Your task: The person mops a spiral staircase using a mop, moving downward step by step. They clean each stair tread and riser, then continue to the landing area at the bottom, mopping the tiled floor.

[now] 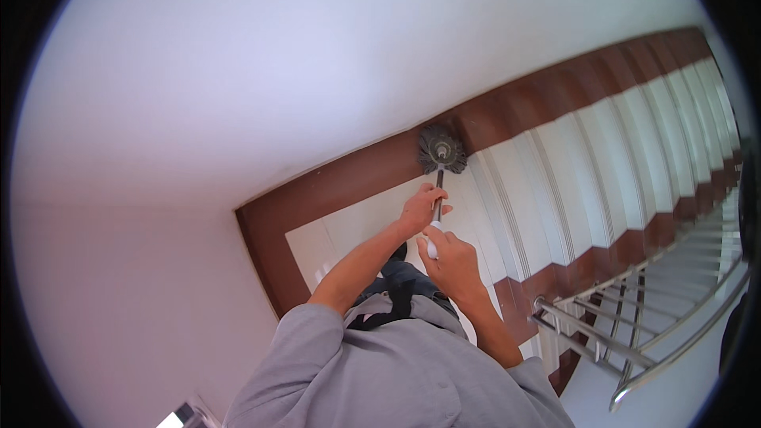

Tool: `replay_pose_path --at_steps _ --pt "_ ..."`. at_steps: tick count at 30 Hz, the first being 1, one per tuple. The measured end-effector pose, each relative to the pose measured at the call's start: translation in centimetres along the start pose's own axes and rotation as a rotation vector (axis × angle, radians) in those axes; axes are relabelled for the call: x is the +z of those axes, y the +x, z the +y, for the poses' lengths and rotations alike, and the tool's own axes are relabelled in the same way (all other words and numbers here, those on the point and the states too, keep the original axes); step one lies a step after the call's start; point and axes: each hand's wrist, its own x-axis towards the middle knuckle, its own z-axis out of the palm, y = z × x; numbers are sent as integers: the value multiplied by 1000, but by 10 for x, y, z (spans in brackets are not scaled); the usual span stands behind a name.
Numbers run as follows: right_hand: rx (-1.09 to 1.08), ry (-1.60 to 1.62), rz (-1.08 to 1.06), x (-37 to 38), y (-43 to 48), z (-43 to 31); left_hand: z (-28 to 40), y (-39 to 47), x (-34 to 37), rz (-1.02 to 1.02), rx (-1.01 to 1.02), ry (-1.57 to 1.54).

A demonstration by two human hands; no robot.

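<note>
A mop with a round grey string head (pixel 442 150) rests at the wall side of a stair landing, close to the first step edge. My left hand (pixel 422 209) is wrapped around its thin metal pole (pixel 440 179), a short way below the head. Nearer my body, my right hand (pixel 455 261) grips the white grip (pixel 433 248) at the pole's end. The mop head lies over the brown border (pixel 357 172) that runs along the white wall (pixel 285 71).
Pale steps (pixel 556 178) with ribbed nosings and brown edges run off to the right. A metal handrail (pixel 600 333) lines the stair's open side at the lower right. Another wall (pixel 137 273) rises on the left. My shoe (pixel 397 251) is on the pale landing floor (pixel 345 226).
</note>
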Motion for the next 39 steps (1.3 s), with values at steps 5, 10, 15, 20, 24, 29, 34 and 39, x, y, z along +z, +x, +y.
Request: replay_pose_path --at_steps 5,10,15,20,24,29,34,39 --pt "-206 61 -141 5 1 -67 -27 -54 -52 212 23 -129" --pt "-321 251 -261 22 1 -130 -82 -135 -94 485 -205 -246" --pt "-227 467 -469 49 -2 -171 -113 -237 -152 711 -367 -258" --pt "-125 618 -629 101 -10 -191 -143 -332 -199 832 -358 -125" --pt "-1 607 -793 142 -19 -202 -178 -389 -218 755 -498 -170" --pt "-168 594 -800 151 -26 -202 -201 -408 -212 706 -562 -85" --pt "-215 496 -658 113 -29 -189 -169 -377 -192 600 -431 -63" --pt "-137 482 -504 55 -33 -142 -122 -311 -157 434 -308 49"
